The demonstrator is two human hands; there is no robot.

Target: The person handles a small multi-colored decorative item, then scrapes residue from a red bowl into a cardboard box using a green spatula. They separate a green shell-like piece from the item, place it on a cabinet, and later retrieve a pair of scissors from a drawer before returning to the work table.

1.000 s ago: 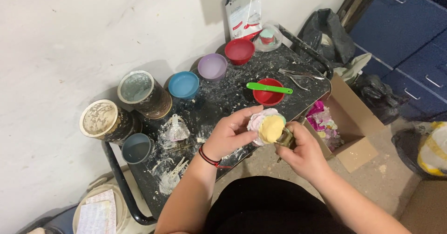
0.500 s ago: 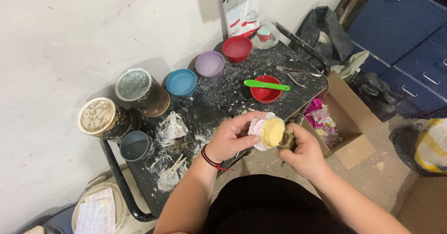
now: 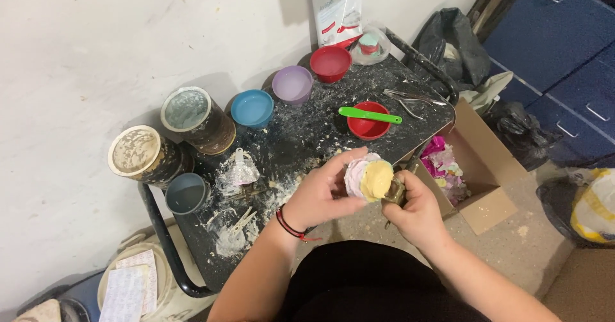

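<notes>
Over the dusty black surface [image 3: 301,136], both hands have risen slightly: left hand [image 3: 320,191] clasps the pale yellow-and-pink lump [image 3: 368,178], right hand [image 3: 413,210] grips a small brownish tool [image 3: 395,193].

Place: a small craft workshop.
Bench: black table [image 3: 307,136], plaster-spattered, against a white wall.
Far side: coloured mixing bowls [image 3: 253,107], crusted tins [image 3: 195,118].
Right: pliers [image 3: 410,99], cardboard box [image 3: 477,162].

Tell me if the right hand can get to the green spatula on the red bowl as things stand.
Probably not at once: the right hand is full, gripping a brownish tool against the yellow lump. The way itself looks free, since the green spatula lies uncovered across the red bowl, just beyond the hands.
</notes>
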